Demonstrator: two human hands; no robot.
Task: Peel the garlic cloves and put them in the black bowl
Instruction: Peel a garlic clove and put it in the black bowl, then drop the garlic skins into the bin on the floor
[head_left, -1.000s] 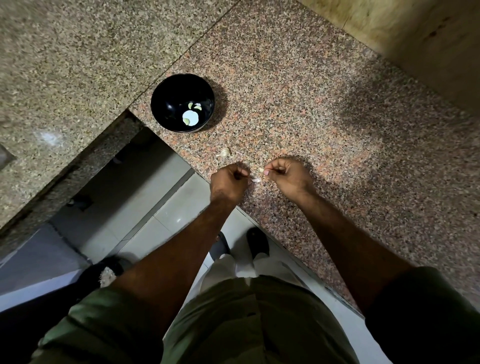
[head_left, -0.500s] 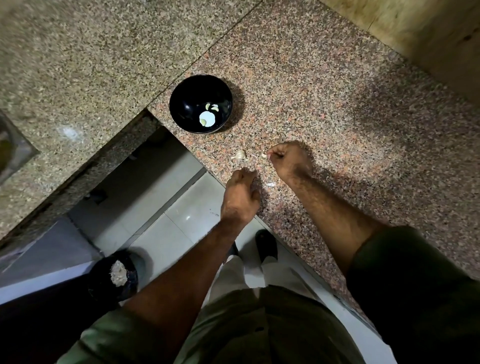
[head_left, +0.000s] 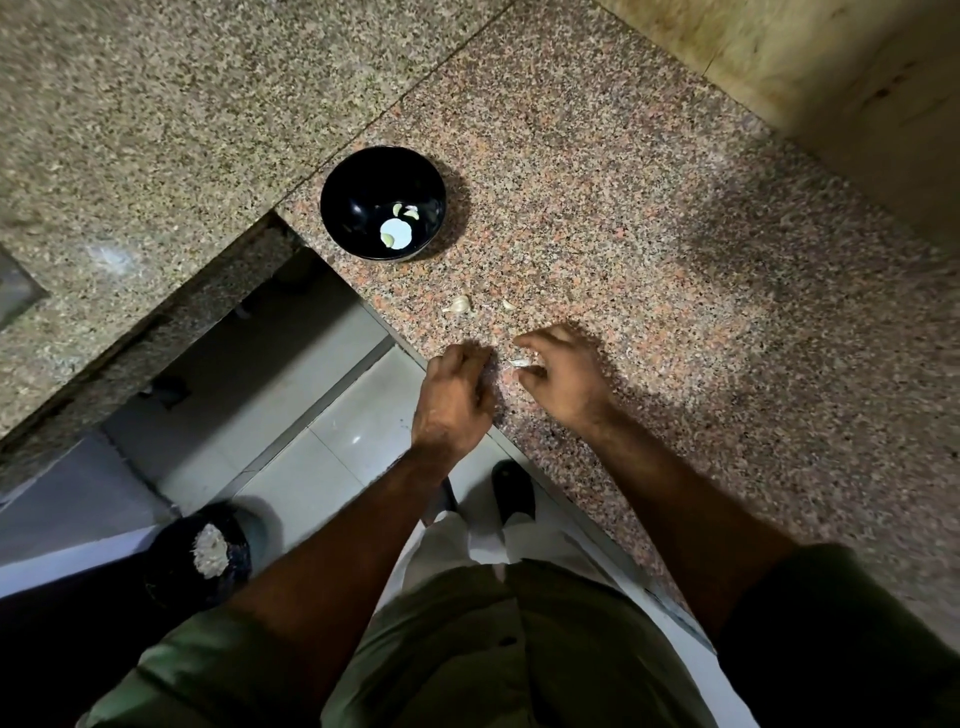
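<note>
The black bowl (head_left: 383, 202) stands on the reddish granite counter (head_left: 649, 234) near its corner, with a few peeled garlic cloves (head_left: 397, 232) inside. An unpeeled clove (head_left: 460, 305) and a smaller pale clove piece (head_left: 508, 305) lie on the counter between the bowl and my hands. My left hand (head_left: 457, 395) hovers at the counter's edge with its fingers curled; nothing shows in it. My right hand (head_left: 563, 379) is blurred, with its forefinger and thumb either side of a white garlic scrap (head_left: 519, 362) that lies on the counter.
A grey granite slab (head_left: 156, 130) joins the counter on the left. Below the counter's edge lies a tiled floor (head_left: 322, 441), with a dark bin (head_left: 200, 553) holding pale scraps at the lower left. A beige wall (head_left: 831, 78) rises at the far right.
My right hand reached toward the bowl, left the small pale piece beside the unpeeled clove, then drew back over the white scrap. My left hand let go and stayed at the edge.
</note>
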